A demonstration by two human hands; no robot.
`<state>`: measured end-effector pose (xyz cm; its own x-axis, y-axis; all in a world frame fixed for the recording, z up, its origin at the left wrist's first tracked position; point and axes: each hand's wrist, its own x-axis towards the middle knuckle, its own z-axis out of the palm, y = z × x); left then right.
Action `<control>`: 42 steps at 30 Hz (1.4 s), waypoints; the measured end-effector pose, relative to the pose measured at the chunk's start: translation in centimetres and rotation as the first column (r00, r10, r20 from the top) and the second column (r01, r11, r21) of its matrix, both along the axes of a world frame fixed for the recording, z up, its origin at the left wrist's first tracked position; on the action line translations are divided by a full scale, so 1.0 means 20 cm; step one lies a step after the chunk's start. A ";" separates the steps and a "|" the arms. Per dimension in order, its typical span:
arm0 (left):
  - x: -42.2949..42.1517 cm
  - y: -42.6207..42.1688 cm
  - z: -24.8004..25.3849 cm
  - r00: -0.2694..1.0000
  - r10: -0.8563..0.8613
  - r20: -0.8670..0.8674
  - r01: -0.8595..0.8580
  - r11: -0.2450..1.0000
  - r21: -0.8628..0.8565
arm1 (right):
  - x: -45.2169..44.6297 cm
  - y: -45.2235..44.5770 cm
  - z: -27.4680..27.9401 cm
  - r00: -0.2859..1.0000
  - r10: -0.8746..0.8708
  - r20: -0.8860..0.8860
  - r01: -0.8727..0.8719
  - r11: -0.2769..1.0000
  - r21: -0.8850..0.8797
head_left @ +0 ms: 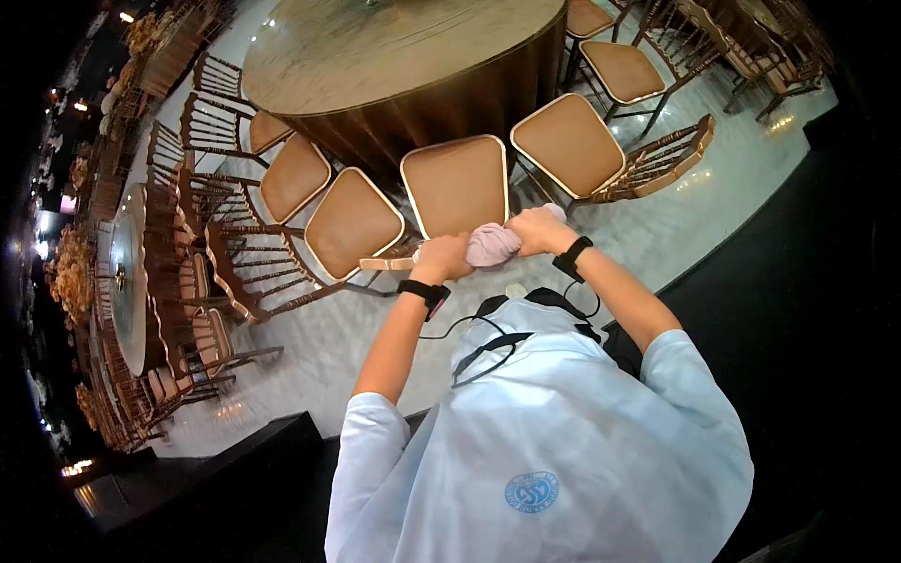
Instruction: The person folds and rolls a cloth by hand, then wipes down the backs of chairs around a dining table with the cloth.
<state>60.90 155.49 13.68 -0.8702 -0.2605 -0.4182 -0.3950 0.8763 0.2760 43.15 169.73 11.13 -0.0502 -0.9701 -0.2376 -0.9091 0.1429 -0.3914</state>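
Observation:
A pale pink cloth, bunched and twisted, stretches between my two hands above the top of a chair back. My left hand is closed round its left part, and my right hand grips its right part, with a cloth end sticking out beyond the fingers. Just past the hands lies the tan seat of that chair, edged in a light trim. Most of the chair back is hidden behind my hands and the cloth.
A large round table stands ahead, ringed by wooden chairs with tan seats. Another chair is close on the right. A second round table is at the left. Dark raised edges border the pale floor.

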 end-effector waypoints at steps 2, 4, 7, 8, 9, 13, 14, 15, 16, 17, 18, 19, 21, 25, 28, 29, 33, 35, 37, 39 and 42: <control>0.08 -0.03 0.01 1.000 0.013 0.000 -0.013 1.000 0.002 | 0.04 0.00 -0.01 0.999 -0.038 -0.004 0.037 0.995 -0.092; 0.16 -0.05 0.02 0.993 0.014 -0.120 -0.014 1.000 -0.002 | 0.09 -0.01 -0.02 1.000 -0.009 -0.016 0.007 0.992 -0.124; 0.24 -0.10 -0.03 0.987 0.018 -0.163 -0.024 0.999 -0.041 | 0.17 -0.07 -0.01 0.997 0.004 -0.071 -0.012 0.993 -0.114; 0.27 -0.11 -0.06 0.973 0.011 -0.231 -0.022 0.999 -0.046 | 0.20 -0.08 0.00 0.997 -0.015 -0.079 0.003 0.988 -0.153; 0.29 -0.11 -0.10 0.975 -0.003 -0.223 -0.006 0.999 -0.043 | 0.23 -0.07 -0.01 0.996 -0.038 -0.087 0.021 0.981 -0.191; 0.25 -0.12 -0.18 0.954 -0.082 -0.289 0.035 0.985 -0.166 | 0.23 -0.07 -0.06 0.991 -0.113 -0.068 0.102 0.984 -0.149; 0.22 -0.10 -0.20 0.974 -0.042 -0.222 0.019 0.994 -0.104 | 0.22 -0.06 -0.08 0.989 -0.115 -0.089 0.104 0.988 -0.115; 0.19 -0.09 -0.17 0.989 0.059 -0.134 -0.066 0.997 -0.046 | 0.22 -0.05 -0.09 0.988 -0.113 -0.109 0.105 0.991 -0.079; 0.17 -0.10 -0.18 0.990 0.055 -0.132 -0.060 0.998 -0.036 | 0.22 -0.05 -0.10 0.987 -0.117 -0.108 0.110 0.991 -0.069; 0.15 -0.12 -0.18 0.994 0.074 -0.075 -0.075 0.997 -0.005 | 0.22 -0.05 -0.12 0.983 -0.143 -0.120 0.133 0.987 -0.086; 0.13 -0.13 -0.18 0.995 0.096 -0.016 -0.095 0.995 0.024 | 0.23 -0.06 -0.11 0.978 -0.164 -0.130 0.150 0.983 -0.105; 0.12 -0.14 -0.14 0.994 0.107 0.020 -0.108 0.989 0.105 | 0.22 -0.07 -0.10 0.979 -0.156 -0.130 0.144 0.984 -0.101; 0.07 -0.19 -0.16 0.996 0.023 0.084 -0.037 0.986 0.162 | 0.20 -0.09 -0.07 0.983 -0.146 -0.113 0.143 0.989 -0.036; 0.03 -0.25 -0.13 0.973 -0.071 0.218 -0.001 0.950 0.313 | 0.17 -0.14 -0.07 0.986 -0.149 -0.072 0.159 0.976 0.148; 0.00 -0.25 -0.07 0.952 -0.110 0.285 -0.014 0.916 0.402 | 0.14 -0.18 -0.02 0.990 -0.139 0.036 0.120 0.941 0.316; 0.01 -0.25 -0.09 0.952 -0.095 0.292 -0.027 0.921 0.389 | 0.14 -0.20 -0.04 0.990 -0.140 0.012 0.126 0.922 0.365; 0.01 -0.25 -0.18 0.953 -0.104 0.286 0.001 0.941 0.338 | 0.16 -0.19 0.02 0.993 -0.116 -0.018 0.115 0.933 0.340; 0.04 -0.24 -0.21 0.966 -0.058 0.252 -0.014 0.962 0.274 | 0.17 -0.17 -0.01 0.994 -0.106 -0.015 0.107 0.969 0.222; 0.07 -0.20 -0.14 0.972 0.023 0.232 -0.062 0.985 0.163 | 0.18 -0.17 0.01 0.996 -0.089 -0.022 0.091 0.981 0.173; 0.08 -0.18 -0.13 0.972 0.019 0.233 -0.035 0.997 0.065 | 0.19 -0.18 0.00 0.996 -0.074 -0.056 0.082 0.982 0.169; 0.12 -0.13 -0.11 0.986 0.046 0.162 -0.034 0.996 -0.079 | 0.20 -0.15 -0.06 0.993 -0.008 -0.121 0.007 1.000 -0.006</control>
